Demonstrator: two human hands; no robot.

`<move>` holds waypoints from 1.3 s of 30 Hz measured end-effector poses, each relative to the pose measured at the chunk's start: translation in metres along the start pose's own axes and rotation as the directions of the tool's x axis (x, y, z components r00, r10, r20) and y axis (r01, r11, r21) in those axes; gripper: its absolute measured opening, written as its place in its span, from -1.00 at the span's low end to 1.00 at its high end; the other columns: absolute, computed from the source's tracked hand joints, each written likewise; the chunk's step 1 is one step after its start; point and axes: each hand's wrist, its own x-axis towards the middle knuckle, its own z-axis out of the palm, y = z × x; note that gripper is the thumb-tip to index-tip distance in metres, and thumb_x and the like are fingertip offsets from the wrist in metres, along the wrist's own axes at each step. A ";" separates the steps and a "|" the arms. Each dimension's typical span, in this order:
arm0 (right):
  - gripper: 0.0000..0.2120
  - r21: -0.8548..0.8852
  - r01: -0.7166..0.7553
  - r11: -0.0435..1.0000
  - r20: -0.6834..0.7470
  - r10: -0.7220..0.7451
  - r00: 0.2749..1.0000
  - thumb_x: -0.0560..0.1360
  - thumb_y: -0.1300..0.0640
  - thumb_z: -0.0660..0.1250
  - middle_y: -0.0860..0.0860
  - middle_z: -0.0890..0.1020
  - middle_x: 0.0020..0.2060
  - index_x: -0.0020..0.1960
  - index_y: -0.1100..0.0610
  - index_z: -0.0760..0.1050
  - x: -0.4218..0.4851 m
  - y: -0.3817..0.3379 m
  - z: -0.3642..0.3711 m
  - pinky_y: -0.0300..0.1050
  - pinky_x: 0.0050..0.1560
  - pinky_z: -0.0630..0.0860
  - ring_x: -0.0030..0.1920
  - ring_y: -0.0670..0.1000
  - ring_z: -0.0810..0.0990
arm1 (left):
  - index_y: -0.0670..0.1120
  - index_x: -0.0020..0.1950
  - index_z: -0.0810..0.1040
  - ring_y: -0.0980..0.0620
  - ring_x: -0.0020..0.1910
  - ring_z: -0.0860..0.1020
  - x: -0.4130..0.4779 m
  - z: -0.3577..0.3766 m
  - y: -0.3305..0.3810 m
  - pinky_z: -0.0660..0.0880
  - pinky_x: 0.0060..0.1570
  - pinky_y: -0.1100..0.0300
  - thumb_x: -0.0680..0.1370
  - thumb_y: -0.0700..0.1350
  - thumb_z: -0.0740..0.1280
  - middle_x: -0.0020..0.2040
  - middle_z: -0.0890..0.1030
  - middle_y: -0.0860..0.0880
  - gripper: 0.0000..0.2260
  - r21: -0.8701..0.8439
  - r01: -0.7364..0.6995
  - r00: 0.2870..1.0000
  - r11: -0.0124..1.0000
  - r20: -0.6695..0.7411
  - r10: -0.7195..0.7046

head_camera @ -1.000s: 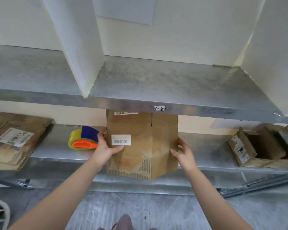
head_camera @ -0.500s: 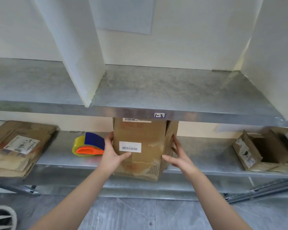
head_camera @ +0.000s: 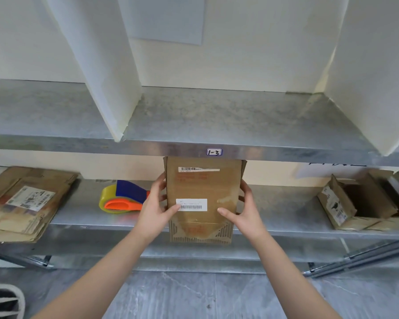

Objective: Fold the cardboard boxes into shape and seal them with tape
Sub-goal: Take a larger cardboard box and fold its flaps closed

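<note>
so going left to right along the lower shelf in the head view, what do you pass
flattened cardboard stack → tape dispenser → left hand → held box → right hand → open box

Cardboard box [head_camera: 203,192] at front edge of lower shelf [head_camera: 78,210]: plain brown, faded red print near top, dark striped pattern along bottom. White barcode label [head_camera: 191,204] with black bars on its face; torn white label strip [head_camera: 198,169] higher up. Tape dispenser [head_camera: 122,200] to left: orange handle, blue body, yellowish roll. Flattened cardboard stack [head_camera: 25,203] at left end: brown, white printed label. Open box [head_camera: 364,203] at right end: brown, dark inside. Upper shelf [head_camera: 217,116] mottled grey; dividers [head_camera: 101,65] white; tag [head_camera: 214,152] white, blue-edged, black handwriting.
</note>
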 end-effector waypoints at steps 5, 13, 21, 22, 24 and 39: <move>-0.15 -0.049 -0.026 0.998 -0.030 0.025 0.999 0.38 0.12 0.54 -0.11 0.46 0.27 0.49 0.03 0.09 -0.014 0.006 0.006 0.09 0.33 0.46 0.30 -0.03 0.46 | 0.26 0.38 0.24 0.09 0.29 0.46 -0.008 0.001 0.004 0.46 0.29 -0.01 0.48 0.09 0.39 0.39 0.37 0.17 -0.46 0.015 0.020 1.000 1.000 0.001 -0.020; -0.23 -0.090 0.080 0.993 -0.012 -0.081 0.997 0.46 -0.20 0.34 -0.09 0.27 0.46 0.55 -0.04 0.09 -0.024 -0.002 0.006 -0.21 0.35 0.31 0.44 -0.09 0.27 | 0.40 0.45 0.04 0.09 0.45 0.27 -0.002 0.001 0.009 0.42 0.32 -0.10 0.34 0.39 0.36 0.48 0.25 0.16 -0.23 0.138 0.025 0.995 0.990 0.087 -0.037; -0.32 -0.098 0.133 0.986 0.027 -0.131 0.991 0.49 -0.15 0.36 -0.26 0.06 0.49 0.47 -0.36 0.06 -0.030 -0.002 0.003 -0.67 0.11 0.20 0.45 -0.28 0.10 | 0.46 0.41 0.14 0.20 0.50 0.10 -0.011 -0.004 0.001 0.28 0.33 0.21 0.52 0.19 0.31 0.52 0.08 0.26 -0.46 0.262 -0.095 0.981 0.960 0.190 0.045; -0.35 -0.100 0.142 0.985 0.034 -0.140 0.990 0.46 -0.20 0.37 -0.24 0.07 0.48 0.45 -0.37 0.13 -0.029 -0.003 0.002 -0.65 0.13 0.23 0.45 -0.30 0.09 | 0.43 0.42 0.17 0.22 0.49 0.10 -0.010 -0.004 0.000 0.23 0.34 0.23 0.53 0.18 0.30 0.51 0.10 0.27 -0.48 0.296 -0.124 0.975 0.947 0.212 0.062; -0.44 -0.094 0.152 0.984 0.045 -0.148 0.988 0.43 -0.29 0.36 -0.19 0.15 0.45 0.39 -0.32 0.30 -0.026 -0.004 0.002 -0.57 0.19 0.31 0.41 -0.40 0.12 | 0.35 0.42 0.26 0.21 0.46 0.12 -0.005 -0.006 -0.001 0.15 0.39 0.19 0.54 0.24 0.25 0.47 0.16 0.26 -0.55 0.355 -0.133 0.975 0.925 0.212 0.058; -0.30 0.135 -0.017 0.991 -0.082 0.028 0.996 0.37 -0.27 0.42 -0.20 0.37 0.35 0.43 -0.33 0.21 -0.012 -0.008 0.009 -0.09 0.24 0.48 0.30 -0.16 0.42 | 0.16 0.32 0.35 0.24 0.18 0.47 0.005 0.002 0.009 0.47 0.04 0.37 0.39 0.10 0.49 0.18 0.51 0.24 -0.44 0.052 0.112 0.994 0.992 -0.016 -0.111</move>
